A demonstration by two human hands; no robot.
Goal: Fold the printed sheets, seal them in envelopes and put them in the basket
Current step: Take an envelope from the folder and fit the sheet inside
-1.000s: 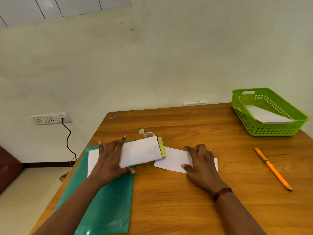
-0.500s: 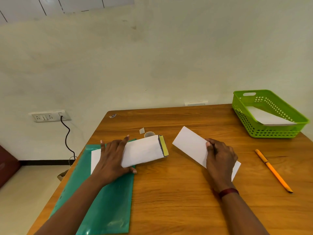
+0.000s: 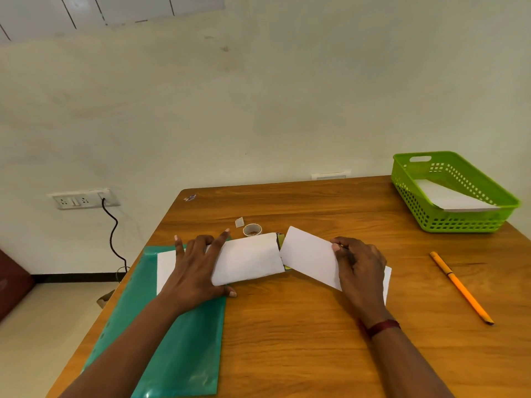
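In the head view, the left hand (image 3: 198,271) lay at centre left of the frame, its fingers (image 3: 219,242) spread wide and straight, pressing the white envelope (image 3: 247,258) flat. The envelope rested partly on a green folder (image 3: 178,340) that ran down to the lower left, and partly on the wooden counter (image 3: 301,340). The envelope's open end, edged in yellow, pointed toward frame centre. Just right of it, the right hand (image 3: 360,268) pinched the folded sheet (image 3: 309,258) by its right end, fingers curled over the paper. The sheet was tilted, and its left edge touched the envelope's mouth. Whether that edge had entered could not be told. Another white sheet (image 3: 165,265) lay on the folder under the left hand. A small tape roll (image 3: 252,229) stood just behind the envelope. The green basket (image 3: 459,222) sat at the upper right of the counter, well apart from the hands, with white paper (image 3: 451,196) already in it, and an orange pencil (image 3: 461,287) lay at the right. The step in hand looked like insertion of the folded sheet. The next move probably called for levelling the sheet with the mouth and sliding it leftward while the left hand kept the envelope pinned. Sealing and the carry to the basket would come after that.
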